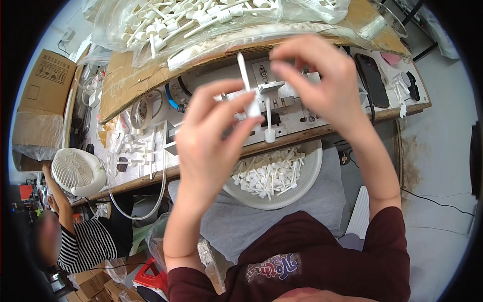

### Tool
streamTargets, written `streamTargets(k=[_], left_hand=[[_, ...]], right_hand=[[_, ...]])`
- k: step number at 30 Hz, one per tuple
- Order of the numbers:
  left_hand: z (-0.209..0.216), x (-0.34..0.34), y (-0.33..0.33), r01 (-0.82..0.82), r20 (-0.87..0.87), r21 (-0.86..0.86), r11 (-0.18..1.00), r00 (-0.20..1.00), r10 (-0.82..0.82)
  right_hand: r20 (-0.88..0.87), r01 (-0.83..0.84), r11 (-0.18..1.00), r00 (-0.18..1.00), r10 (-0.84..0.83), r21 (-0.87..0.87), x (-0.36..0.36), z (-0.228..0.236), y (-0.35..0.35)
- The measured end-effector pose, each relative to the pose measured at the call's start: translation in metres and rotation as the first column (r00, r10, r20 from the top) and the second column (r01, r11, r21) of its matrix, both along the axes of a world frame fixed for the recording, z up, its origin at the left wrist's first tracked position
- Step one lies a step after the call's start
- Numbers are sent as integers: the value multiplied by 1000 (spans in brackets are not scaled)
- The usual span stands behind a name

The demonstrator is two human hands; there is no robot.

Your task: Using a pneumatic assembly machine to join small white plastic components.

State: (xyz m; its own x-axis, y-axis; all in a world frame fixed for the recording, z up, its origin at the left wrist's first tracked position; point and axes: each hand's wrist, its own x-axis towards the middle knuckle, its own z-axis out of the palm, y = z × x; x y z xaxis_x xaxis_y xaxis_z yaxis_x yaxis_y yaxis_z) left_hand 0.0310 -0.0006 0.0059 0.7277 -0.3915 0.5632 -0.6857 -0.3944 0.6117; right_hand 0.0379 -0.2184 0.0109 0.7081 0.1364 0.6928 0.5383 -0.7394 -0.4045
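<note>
My left hand [211,126] is closed on a white cap with a long stem [253,107], held between thumb and fingers. Its pointed stem tip rises toward the back of the bench. My right hand [322,75] is raised to the right of it, thumb and forefinger curved and apart. That hand is slightly blurred, and nothing shows between its fingers. Below and between the hands, another white stemmed cap [269,135] lies on a metal fixture [297,111], cap end toward me. A white basket [314,173] of similar small white parts rests on my lap.
A cardboard sheet [115,95] above the fixture bears a plastic bag of white stemmed caps [201,19]. On the right is a black phone [372,80]. A white fan [78,171], loose parts and tape stand left. A person in a striped top [90,241] sits at lower left.
</note>
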Motion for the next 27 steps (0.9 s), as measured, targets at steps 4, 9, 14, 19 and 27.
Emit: streamTargets(k=[4,9,14,19,27], left_hand=[[-29,-28,-9,-56,124,143,988,992,38],[-57,-34,-23,-95,149,280,955,987,55],[-59,-30,-27,-169,220,362,917,971,93],[-62,-28,-27,-145,171,345,927,981,90],[-9,4,-11,-34,18,117,993,999,32]], right_hand=[[-28,80,996,996,-81,-27,61,24,6],[-133,207,964,964,-230,-166,120,10,9],[-493,117,985,855,-165,-126,100,48,12],[-218,16,997,976,2,79,61,31,4],[-11,-79,983,997,82,167,-29,-16,-1]])
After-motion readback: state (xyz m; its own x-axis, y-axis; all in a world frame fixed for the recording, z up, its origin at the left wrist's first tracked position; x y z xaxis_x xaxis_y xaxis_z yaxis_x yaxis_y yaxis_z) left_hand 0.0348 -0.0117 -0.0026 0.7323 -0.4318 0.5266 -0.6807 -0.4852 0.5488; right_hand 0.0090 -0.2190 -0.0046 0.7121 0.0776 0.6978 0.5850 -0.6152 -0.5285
